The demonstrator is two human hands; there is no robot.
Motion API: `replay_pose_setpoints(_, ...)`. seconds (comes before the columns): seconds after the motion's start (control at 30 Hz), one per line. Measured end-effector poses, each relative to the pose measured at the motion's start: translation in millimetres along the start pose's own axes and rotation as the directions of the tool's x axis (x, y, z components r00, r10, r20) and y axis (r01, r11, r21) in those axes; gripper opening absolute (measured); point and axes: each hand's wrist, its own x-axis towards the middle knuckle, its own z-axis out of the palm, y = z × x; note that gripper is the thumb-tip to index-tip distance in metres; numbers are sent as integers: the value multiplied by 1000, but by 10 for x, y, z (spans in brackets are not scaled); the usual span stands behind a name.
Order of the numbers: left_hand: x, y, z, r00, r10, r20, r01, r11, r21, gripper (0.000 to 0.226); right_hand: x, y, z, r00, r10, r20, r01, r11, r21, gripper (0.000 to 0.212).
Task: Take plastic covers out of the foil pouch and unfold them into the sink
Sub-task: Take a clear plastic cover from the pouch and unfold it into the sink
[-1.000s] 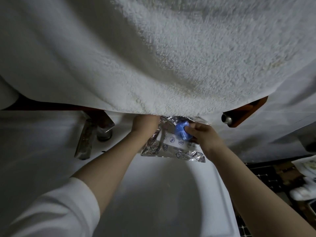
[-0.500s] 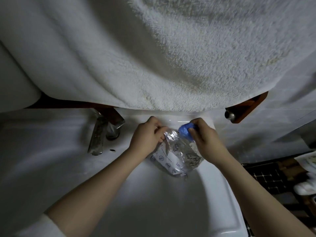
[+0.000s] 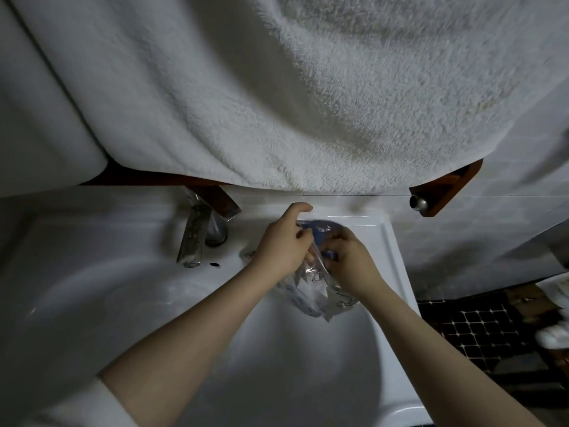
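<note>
Gripping the crinkled silver foil pouch point(image 3: 311, 291) over the white ceramic sink point(image 3: 391, 241), the left hand point(image 3: 281, 245) holds its mouth while the right hand point(image 3: 348, 257) pinches a blue plastic cover point(image 3: 320, 231) between them; open basin below.

The foil pouch point(image 3: 311, 291) hangs over the sink point(image 3: 391, 257) between the left hand point(image 3: 281, 246) and right hand point(image 3: 349, 258). The tap point(image 3: 200, 232) stands left of them; a towel point(image 3: 277, 103) hangs behind, above.
</note>
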Motion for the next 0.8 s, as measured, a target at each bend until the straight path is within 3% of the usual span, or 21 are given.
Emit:
replay_pose_setpoints(0.1, 52, 3, 6, 996, -67, -52, 59, 989, -137, 22, 57, -32, -81, 994, 31, 107, -40, 996, 83, 19)
replay_pose_setpoints(0.2, 99, 13, -21, 983, -167, -72, 130, 920, -369, 15, 85, -51, -269, 991, 54, 126, -74, 984, 160, 25)
replay_pose_setpoints(0.3, 132, 29, -57, 974, -214, -72, 155, 865, -477, 10, 161, 17, -418, 991, -109, 79, 124, 966, -226, 16)
replay_pose_setpoints(0.37, 193, 26, -74, 977, -197, -81, 131, 856, -500, 12, 260, 17, -485, 994, -108, 19, 107, 911, -399, 16)
replay_pose_setpoints(0.53, 374, -87, -54, 987, -54, -152, 15, 969, -246, 15, 564, -68, -486, 987, 1, -158, -104, 757, -645, 24)
replay_pose_setpoints(0.6, 354, -150, -56, 993, -31, -115, 10, 983, -181, 17, 661, -99, -455, 990, 98, -104, -143, 662, -735, 19)
replay_pose_setpoints(0.7, 233, -272, -100, 997, -13, 74, 21, 994, -111, 21, 734, -72, -450, 979, 189, -78, -173, 560, -810, 20)
replay_pose_setpoints(0.77, 117, -463, -202, 963, -75, 259, 41, 990, 134, 17, 741, -22, -427, 977, 185, -109, -202, 624, -755, 32)
replay_pose_setpoints(0.8, 50, -580, -276, 940, -113, 322, 27, 965, 260, 18, 716, -4, -398, 977, 167, -131, -210, 671, -711, 27)
